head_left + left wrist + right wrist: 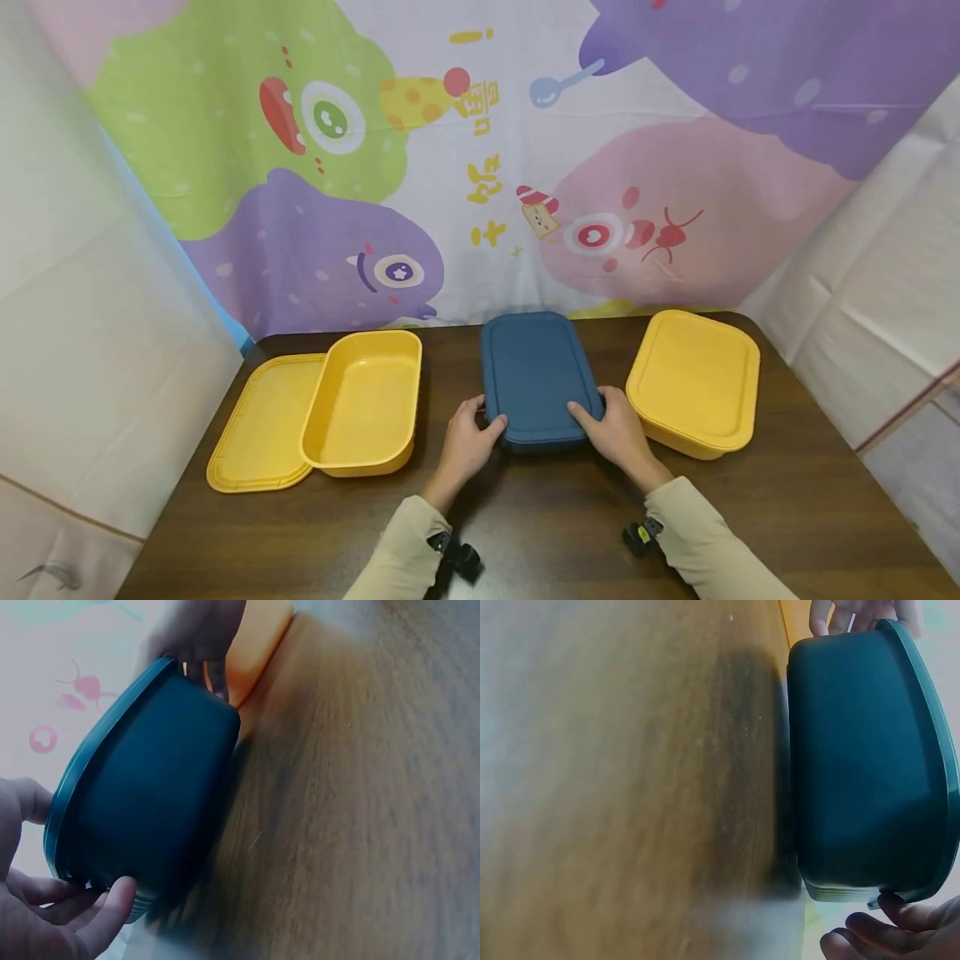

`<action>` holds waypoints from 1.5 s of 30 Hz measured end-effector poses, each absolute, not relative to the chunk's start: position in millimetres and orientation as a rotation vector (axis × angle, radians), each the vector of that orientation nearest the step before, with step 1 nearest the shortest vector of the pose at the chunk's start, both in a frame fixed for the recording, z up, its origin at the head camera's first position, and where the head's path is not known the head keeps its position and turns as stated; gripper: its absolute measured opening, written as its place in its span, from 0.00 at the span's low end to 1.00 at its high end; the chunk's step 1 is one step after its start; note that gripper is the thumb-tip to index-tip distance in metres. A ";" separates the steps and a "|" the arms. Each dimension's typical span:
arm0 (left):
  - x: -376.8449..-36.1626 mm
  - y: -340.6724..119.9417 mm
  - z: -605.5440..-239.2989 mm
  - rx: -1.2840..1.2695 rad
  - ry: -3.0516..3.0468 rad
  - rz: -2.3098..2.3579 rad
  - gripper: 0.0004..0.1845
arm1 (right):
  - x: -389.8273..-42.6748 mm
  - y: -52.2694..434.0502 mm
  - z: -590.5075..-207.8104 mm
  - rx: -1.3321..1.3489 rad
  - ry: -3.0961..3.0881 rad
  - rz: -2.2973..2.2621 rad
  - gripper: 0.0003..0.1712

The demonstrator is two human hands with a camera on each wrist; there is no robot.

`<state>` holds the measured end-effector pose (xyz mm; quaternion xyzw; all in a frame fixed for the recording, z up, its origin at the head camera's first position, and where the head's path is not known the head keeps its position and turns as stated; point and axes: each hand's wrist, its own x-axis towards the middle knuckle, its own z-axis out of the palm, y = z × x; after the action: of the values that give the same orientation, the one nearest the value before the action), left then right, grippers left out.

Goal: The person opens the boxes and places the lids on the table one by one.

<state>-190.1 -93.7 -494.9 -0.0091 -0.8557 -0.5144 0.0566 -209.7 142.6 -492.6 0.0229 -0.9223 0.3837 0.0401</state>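
Well to the left of the grip lies a flat yellow plastic lid (258, 427) on the dark brown wooden table (787, 508), and an open, empty yellow rectangular plastic container (365, 402) sits with its left edge overlapping that lid. It stands apart from the left hand, which is the nearer one to it.

The left hand (468, 442) holds the near left corner of the dark blue lidded rectangular plastic box (538, 379): the thumb lies on top of the lid and the fingers curl round the rim and side, as the left wrist view shows with fingertips tucked under the lid's edge (112, 904). The blue box sits between the two hands, resting on the table, and stretches away from them; its long axis runs from the person toward the cartoon-printed backdrop (480, 150), so both grips are at its near short end.

The right hand (617, 429) mirrors this at the near right corner, thumb on the lid and fingers wrapped down the side; the right wrist view shows fingertips (885, 930) at the lid's rim. Both wrists come in low over the table, forearms in beige sleeves converging on the box, neither hand nearer than the other.

Just beyond the right hand's knuckles, close beside the blue box, stands a closed yellow rectangular plastic container (693, 382) with its lid on.
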 end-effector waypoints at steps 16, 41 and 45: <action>-185.4 -83.7 -492.2 -0.082 -2.579 -1.580 0.26 | -196.4 161.8 -484.1 0.108 -2.868 1.169 0.35; -180.7 -66.4 -495.5 -0.129 -2.582 -1.555 0.26 | -187.4 183.4 -479.8 0.097 -2.879 1.324 0.32; -179.1 -65.2 -497.9 -0.155 -2.578 -1.498 0.26 | -185.8 183.9 -482.3 0.102 -2.877 1.352 0.32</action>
<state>-179.1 -65.2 -497.9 -0.0519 -0.8608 -0.5002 0.0781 -185.8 183.9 -482.3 0.0320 -0.9044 0.4251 -0.0193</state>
